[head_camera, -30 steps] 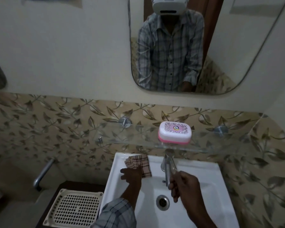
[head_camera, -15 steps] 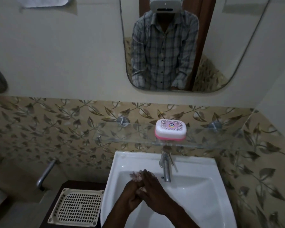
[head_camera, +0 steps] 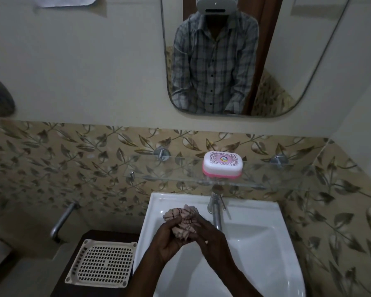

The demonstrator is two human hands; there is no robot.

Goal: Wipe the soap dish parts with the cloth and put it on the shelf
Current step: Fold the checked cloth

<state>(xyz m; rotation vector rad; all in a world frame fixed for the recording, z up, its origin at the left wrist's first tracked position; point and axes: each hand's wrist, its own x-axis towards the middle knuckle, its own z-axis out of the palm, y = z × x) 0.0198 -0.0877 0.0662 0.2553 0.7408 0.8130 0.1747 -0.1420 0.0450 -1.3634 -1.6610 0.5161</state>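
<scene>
Pink-and-white plastic marks the soap dish (head_camera: 222, 165), which sits closed on the glass shelf (head_camera: 169, 175), on the shelf's right half and straight above the tap (head_camera: 216, 212). Its white lid carries a pink printed panel with a scrolled border and a small round logo in the middle. The lettering inside that logo is too small to read. The base under the lid is bright pink. The dish stands well apart from both hands.

Lower down, over the back left part of the white sink (head_camera: 261, 236), the two hands meet around the cloth (head_camera: 181, 218). It is pale pink with dark check lines and is bunched into a wad. The left-hand grip (head_camera: 169, 239) is closed round the wad's lower left side, fingers curled over it. The right-hand grip (head_camera: 210, 234) is closed round its right side. The fingers of the two hands overlap, so neither grip is open at all. The top of the wad pokes out above the knuckles, just left of the tap and not touching it.

Left of the sink, a cream plastic grid tray (head_camera: 103, 264) lies on a dark worktop (head_camera: 94, 235). The mirror (head_camera: 308, 50) above reflects a person in a checked shirt wearing a white headset.
</scene>
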